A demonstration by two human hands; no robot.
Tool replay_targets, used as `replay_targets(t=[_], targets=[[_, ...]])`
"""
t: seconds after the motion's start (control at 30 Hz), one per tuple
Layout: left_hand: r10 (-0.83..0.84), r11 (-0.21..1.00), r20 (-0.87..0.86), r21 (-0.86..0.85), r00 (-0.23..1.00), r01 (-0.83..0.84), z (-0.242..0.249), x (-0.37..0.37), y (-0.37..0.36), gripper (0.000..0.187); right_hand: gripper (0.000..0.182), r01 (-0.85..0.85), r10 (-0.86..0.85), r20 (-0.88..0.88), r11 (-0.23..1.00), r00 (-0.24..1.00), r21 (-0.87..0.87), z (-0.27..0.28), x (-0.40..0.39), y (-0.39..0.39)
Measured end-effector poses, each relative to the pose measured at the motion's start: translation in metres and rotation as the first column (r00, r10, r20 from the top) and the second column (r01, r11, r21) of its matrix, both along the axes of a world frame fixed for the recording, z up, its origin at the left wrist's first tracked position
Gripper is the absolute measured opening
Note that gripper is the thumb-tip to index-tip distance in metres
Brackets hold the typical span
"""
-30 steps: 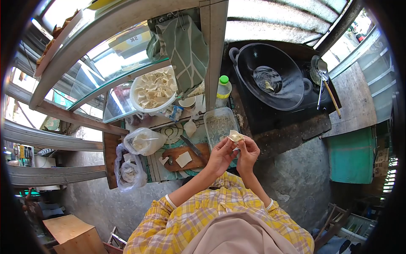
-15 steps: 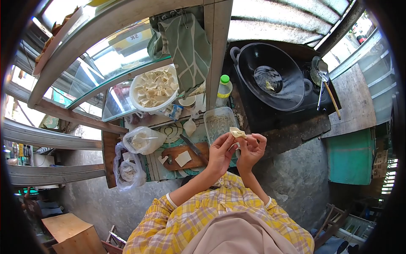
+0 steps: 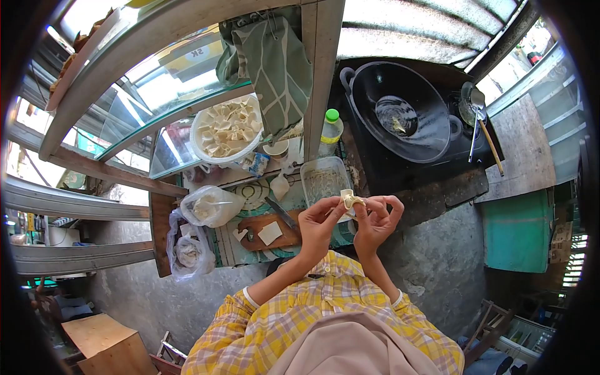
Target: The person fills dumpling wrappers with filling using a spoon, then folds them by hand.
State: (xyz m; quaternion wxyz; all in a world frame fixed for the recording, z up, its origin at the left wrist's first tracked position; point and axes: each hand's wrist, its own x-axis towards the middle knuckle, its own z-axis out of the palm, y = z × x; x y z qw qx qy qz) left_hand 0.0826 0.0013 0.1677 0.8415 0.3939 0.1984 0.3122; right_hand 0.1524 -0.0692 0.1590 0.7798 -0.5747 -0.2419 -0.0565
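Observation:
Between the fingertips of both hands is a small folded dough wrapper (image 3: 350, 199), cream coloured. My left hand (image 3: 317, 226) pinches it from the left, and my right hand (image 3: 375, 224) pinches it from the right. Just behind the hands lies a clear plastic tub (image 3: 324, 178). To the left, a wooden board (image 3: 255, 224) bears square wrappers (image 3: 270, 233) and a knife (image 3: 281, 213). Many folded pieces (image 3: 228, 128) fill a round white basket (image 3: 199, 145) farther back.
A large black wok (image 3: 425, 106) with liquid stands on the stove at the right, beside a ladle (image 3: 477, 100). A green-capped bottle (image 3: 331, 132) stands near the post. Plastic bags (image 3: 212, 206) sit at the table's left. A glass case (image 3: 181, 112) rises above the basket.
The wrapper's edges are folded in more between my fingers. My left hand has shifted slightly left, and my right hand slightly right.

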Motion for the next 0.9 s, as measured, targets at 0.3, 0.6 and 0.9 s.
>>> replay_targets(t=[0.3,0.6,0.9], targets=[[-0.002,0.931,0.072,0.364,0.997,-0.025,0.011,-0.005,0.013,0.018,0.041,-0.146,0.146,0.02,0.989,0.989,0.017,0.015,0.002,-0.004],[0.005,0.898,0.039,0.439,0.999,-0.021,0.02,-0.009,0.013,0.018,0.041,-0.178,0.177,0.041,0.984,0.983,0.025,0.019,0.002,-0.005],[0.014,0.855,0.03,0.518,0.999,-0.027,0.016,-0.002,0.013,0.019,0.039,-0.212,0.214,-0.059,0.977,0.975,0.029,0.02,0.005,-0.009]])
